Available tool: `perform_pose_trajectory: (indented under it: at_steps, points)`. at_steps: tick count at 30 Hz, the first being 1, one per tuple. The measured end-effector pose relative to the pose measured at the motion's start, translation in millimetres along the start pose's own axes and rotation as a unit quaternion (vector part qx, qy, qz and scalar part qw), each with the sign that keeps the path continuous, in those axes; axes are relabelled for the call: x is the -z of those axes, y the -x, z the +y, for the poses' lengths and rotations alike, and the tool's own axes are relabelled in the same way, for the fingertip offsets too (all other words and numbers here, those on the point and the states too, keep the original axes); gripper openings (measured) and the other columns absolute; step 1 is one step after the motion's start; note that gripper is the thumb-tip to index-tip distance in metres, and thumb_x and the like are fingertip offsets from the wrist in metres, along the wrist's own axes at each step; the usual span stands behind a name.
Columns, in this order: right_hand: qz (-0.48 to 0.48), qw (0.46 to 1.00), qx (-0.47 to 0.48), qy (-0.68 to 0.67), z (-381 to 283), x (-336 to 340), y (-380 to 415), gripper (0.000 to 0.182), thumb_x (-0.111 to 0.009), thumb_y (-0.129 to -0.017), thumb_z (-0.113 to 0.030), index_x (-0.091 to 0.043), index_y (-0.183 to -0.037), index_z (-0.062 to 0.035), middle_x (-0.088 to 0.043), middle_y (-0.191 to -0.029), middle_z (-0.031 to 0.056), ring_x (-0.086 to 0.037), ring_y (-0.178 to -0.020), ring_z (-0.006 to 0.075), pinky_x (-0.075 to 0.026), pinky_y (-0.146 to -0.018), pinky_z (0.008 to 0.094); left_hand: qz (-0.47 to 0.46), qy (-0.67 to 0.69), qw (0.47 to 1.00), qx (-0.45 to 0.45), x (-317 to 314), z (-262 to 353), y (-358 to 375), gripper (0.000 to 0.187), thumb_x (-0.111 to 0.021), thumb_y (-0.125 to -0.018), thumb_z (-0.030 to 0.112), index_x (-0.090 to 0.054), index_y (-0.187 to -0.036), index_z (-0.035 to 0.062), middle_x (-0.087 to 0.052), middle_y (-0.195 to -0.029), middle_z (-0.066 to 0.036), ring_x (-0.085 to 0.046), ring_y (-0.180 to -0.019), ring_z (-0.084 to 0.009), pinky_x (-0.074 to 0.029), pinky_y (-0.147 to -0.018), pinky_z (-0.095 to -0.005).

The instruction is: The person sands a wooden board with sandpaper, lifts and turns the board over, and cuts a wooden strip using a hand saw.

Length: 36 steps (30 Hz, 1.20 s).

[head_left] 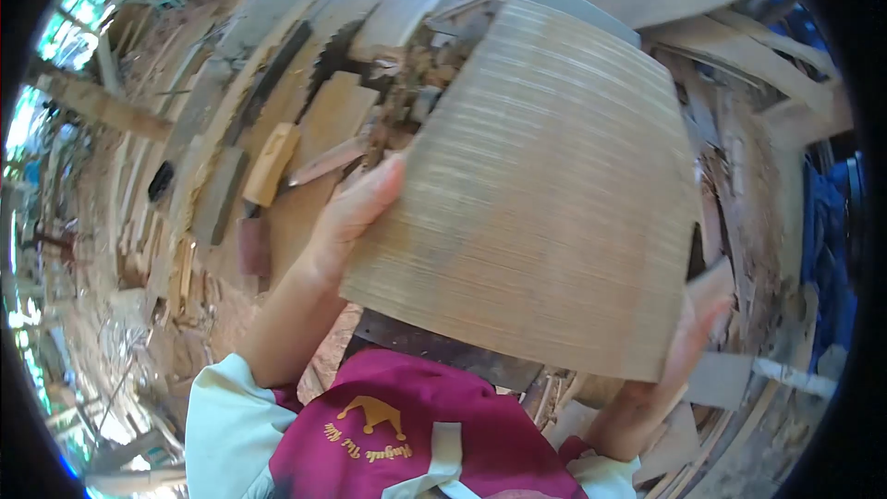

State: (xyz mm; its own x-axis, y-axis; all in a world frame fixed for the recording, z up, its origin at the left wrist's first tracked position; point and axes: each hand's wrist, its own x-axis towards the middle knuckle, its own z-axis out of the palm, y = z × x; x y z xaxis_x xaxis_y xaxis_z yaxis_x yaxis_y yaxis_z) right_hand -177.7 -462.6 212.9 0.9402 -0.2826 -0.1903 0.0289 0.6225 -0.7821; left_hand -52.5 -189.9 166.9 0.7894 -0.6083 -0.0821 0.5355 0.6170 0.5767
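Note:
A broad wooden board (545, 194) with fine parallel ridges or saw lines across its face is raised in front of my body. My left hand (362, 201) grips its left edge, thumb along the side and the other fingers hidden behind. On the opposite edge, my right hand (695, 319) is closed around the lower right side, slightly blurred. Left of the board, several tools lie on the work surface: a handsaw (334, 60) with a toothed blade, a small yellowish wooden block (272, 164) and a tool with a reddish-brown handle (253, 248).
A grey block (229, 196) and a small black object (161, 181) lie further left. Pale sheets (407, 0) rest at the back. Wooden planks (739, 46) are piled at the right, near blue cloth (827, 249). Wood scraps and shavings cover the ground.

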Motion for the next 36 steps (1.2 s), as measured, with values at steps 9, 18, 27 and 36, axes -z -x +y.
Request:
perform_pose_trajectory:
  at_steps: [9, 18, 27, 36]
  points:
    - [0.004, 0.992, -0.032, 0.118, 34.8, 19.2, -36.1, 0.075, -0.032, -0.086, -0.059, -0.037, -0.124, 0.0060, -0.050, -0.118, 0.0136, -0.050, -0.106, 0.0187, -0.038, -0.092, 0.0307, 0.078, -0.053, 0.995, 0.033, 33.9, -13.3, -11.0, 0.049, -0.045, -0.090, 0.034, -0.040, -0.125, 0.0006, -0.050, -0.119, -0.010, -0.049, -0.108, -0.0187, -0.039, -0.092, -0.0335]
    - [-0.066, 0.981, -0.075, 0.168, 120.5, 72.2, -38.9, 0.075, -0.042, -0.084, -0.058, -0.037, -0.124, 0.0051, -0.046, -0.123, 0.0122, -0.043, -0.114, 0.0187, -0.033, -0.095, 0.0306, 0.118, -0.180, 0.975, 0.050, 115.2, -62.6, 16.3, 0.056, -0.049, -0.087, 0.037, -0.035, -0.130, 0.0044, -0.046, -0.125, -0.009, -0.046, -0.113, -0.0192, -0.038, -0.094, -0.0339]
    - [-0.100, 0.971, -0.085, 0.202, 206.2, 103.0, -3.1, 0.080, -0.050, -0.078, -0.061, -0.038, -0.125, 0.0021, -0.048, -0.120, 0.0090, -0.043, -0.110, 0.0164, -0.032, -0.095, 0.0302, 0.100, -0.148, 0.973, 0.143, 160.7, -83.4, 78.1, 0.055, -0.045, -0.090, 0.032, -0.024, -0.136, 0.0091, -0.039, -0.131, -0.007, -0.041, -0.118, -0.0181, -0.038, -0.094, -0.0341]
    - [-0.090, 0.875, -0.091, 0.467, 216.4, 113.6, -3.3, 0.074, -0.046, -0.082, -0.058, -0.043, -0.117, 0.0072, -0.051, -0.118, 0.0171, -0.047, -0.110, 0.0196, -0.036, -0.092, 0.0305, 0.203, -0.301, 0.917, 0.164, 191.1, -103.8, 80.5, 0.052, -0.045, -0.090, 0.033, -0.034, -0.131, 0.0027, -0.046, -0.125, -0.009, -0.047, -0.111, -0.0187, -0.038, -0.093, -0.0327]
